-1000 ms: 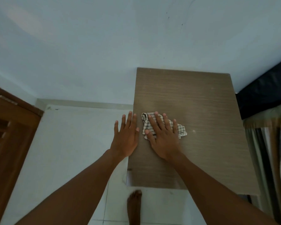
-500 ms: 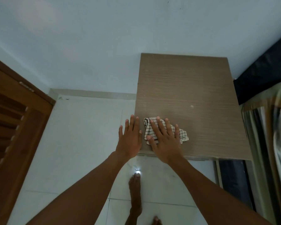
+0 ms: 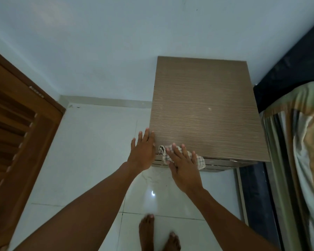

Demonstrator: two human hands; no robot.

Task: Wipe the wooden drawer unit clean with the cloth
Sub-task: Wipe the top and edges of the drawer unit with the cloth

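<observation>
Cloth (image 3: 181, 155) now over drawer unit (image 3: 203, 113) front edge

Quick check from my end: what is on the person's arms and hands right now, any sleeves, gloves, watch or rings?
Nothing is worn that the head view shows. Both forearms are bare up to the frame edge, with no sleeves in sight. The left hand and right hand have no gloves, and no watch or wristband sits on either wrist. No ring stands out, though the picture is dim.

The drawer unit (image 3: 203, 109) stands against the wall (image 3: 116, 42), a door (image 3: 16, 133) to its left, a bed (image 3: 297, 142) to its right, the cloth (image 3: 163, 151) on its front edge
</observation>
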